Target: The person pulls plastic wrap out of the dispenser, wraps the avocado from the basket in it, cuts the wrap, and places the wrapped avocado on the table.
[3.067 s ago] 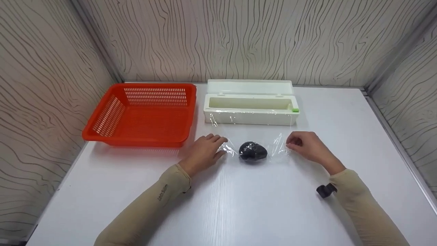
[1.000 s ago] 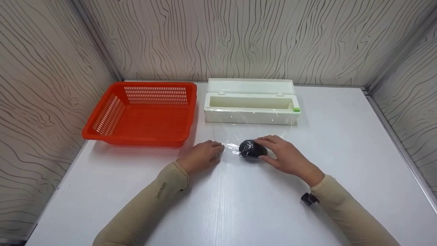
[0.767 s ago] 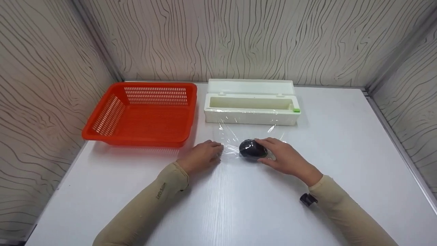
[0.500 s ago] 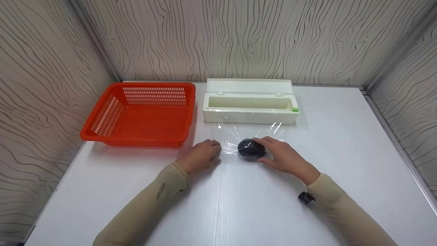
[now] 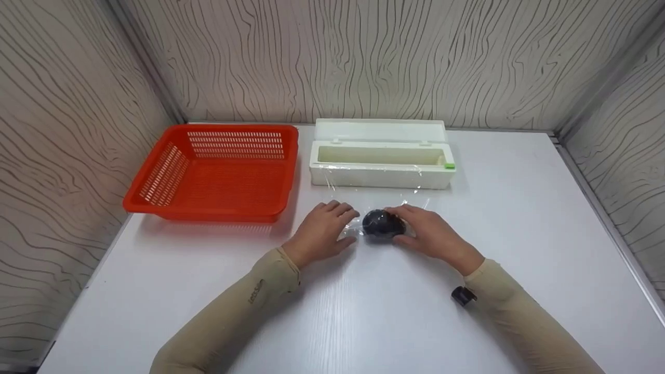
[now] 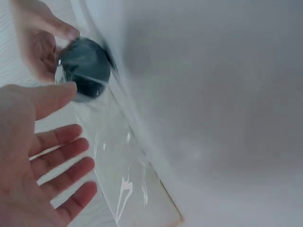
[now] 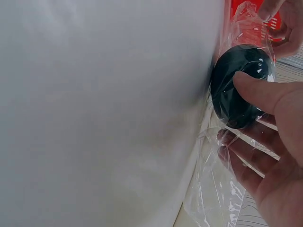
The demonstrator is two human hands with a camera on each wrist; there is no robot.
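A dark, pear-shaped avocado lies on the white table, with clear cling film drawn over it. My right hand grips the avocado's right end through the film; in the right wrist view its thumb lies on the near face and the fingers reach behind. My left hand is just left of the avocado, its thumb and fingers parted and relaxed. In the left wrist view that thumb's tip overlaps the avocado's edge, and nothing sits in the palm. The film runs back to a white dispenser box.
The dispenser's lid stands raised behind its trough, and a green slider sits at its right end. A red plastic basket stands to the left. Wood-grain panels enclose the table's back and sides.
The right hand has moved from the film's right edge leftward onto the avocado. The left hand, earlier at the film's left edge with fingers bent, has spread its fingers and moved closer to the avocado.
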